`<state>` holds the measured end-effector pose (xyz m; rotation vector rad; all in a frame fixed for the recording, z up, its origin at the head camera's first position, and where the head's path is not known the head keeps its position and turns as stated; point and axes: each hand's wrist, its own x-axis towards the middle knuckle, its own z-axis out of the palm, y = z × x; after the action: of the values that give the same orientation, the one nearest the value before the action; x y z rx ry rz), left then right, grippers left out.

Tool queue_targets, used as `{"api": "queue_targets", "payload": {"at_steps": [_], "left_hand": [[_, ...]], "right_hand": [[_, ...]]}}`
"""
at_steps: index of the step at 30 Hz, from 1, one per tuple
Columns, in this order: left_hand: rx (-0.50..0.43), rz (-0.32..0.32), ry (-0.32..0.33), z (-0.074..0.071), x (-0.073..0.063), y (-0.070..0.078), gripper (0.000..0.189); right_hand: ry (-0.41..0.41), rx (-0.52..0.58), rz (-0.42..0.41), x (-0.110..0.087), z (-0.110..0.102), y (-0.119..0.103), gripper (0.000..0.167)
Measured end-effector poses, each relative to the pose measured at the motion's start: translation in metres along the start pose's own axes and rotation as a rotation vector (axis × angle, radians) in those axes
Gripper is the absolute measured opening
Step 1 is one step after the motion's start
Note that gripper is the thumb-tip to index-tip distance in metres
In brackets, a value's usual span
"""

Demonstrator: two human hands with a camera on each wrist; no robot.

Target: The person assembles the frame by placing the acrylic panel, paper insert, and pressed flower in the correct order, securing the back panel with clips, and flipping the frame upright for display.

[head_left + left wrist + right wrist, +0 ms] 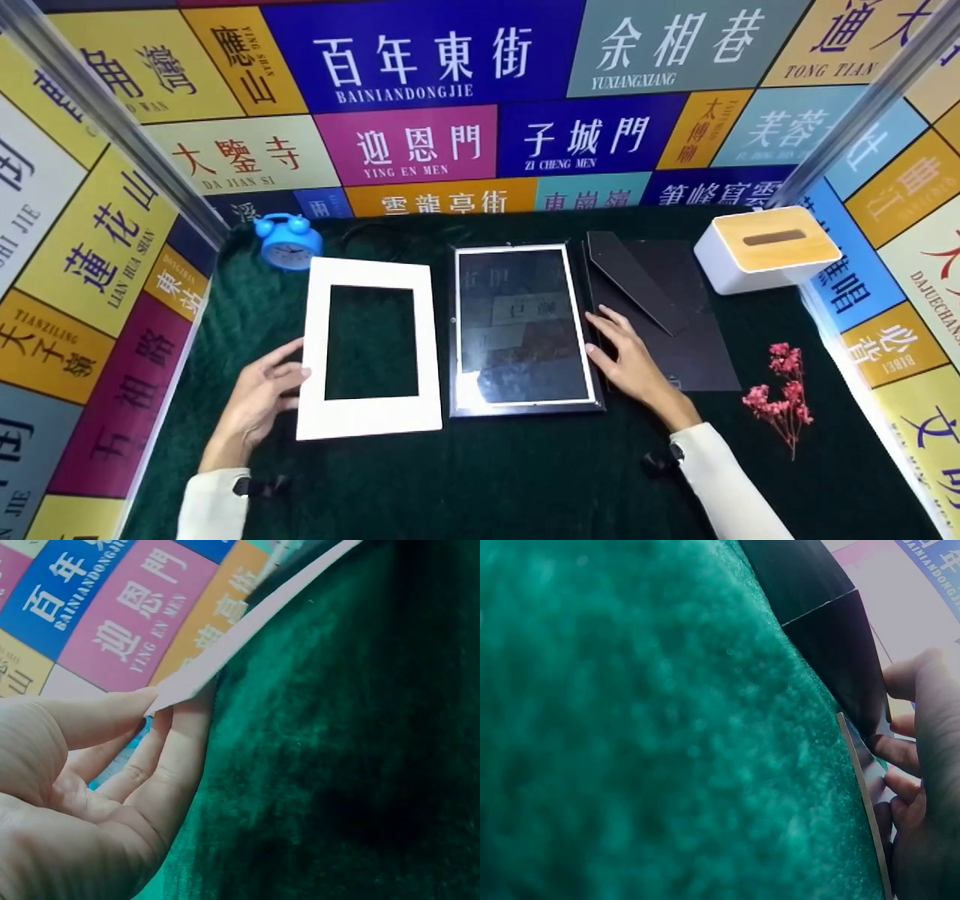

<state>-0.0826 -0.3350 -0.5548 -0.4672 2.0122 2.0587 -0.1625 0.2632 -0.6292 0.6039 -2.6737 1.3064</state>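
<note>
At its left edge, my left hand pinches a white picture mat with a rectangular window, thumb on one face and fingers behind. The left wrist view shows the mat's thin edge raised above the cloth. To its right lies a dark picture frame with a clear pane and a white inner border. My right hand rests against the frame's right edge, its fingers loosely bent. Beneath and beside that hand is the black frame back with its easel leg.
A blue alarm clock stands at the back left. A white tissue box with a wooden lid is at the back right. Red dried flowers lie at the right on the green cloth. Printed panels surround the table.
</note>
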Motion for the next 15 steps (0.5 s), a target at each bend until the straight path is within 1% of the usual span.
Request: {"api": "queue_targets", "payload": {"at_steps": [3,8,12,15], "left_hand": [[-0.073,0.008,0.000,-0.001,-0.002,0.003,0.068],[-0.196,0.022,0.034,-0.002,-0.002,0.009,0.068],[-0.253,0.011,0.050,-0.002,-0.001,0.013,0.066],[-0.281,0.005,0.059,0.002,0.001,0.016,0.065]], "right_hand": [[0.008,-0.004,-0.017,0.000,0.000,0.000,0.056],[0.021,-0.012,-0.028,0.000,0.001,0.002,0.056],[0.014,0.002,-0.019,-0.001,0.001,0.002,0.057],[0.000,0.017,-0.006,-0.002,0.001,0.001,0.057]]}}
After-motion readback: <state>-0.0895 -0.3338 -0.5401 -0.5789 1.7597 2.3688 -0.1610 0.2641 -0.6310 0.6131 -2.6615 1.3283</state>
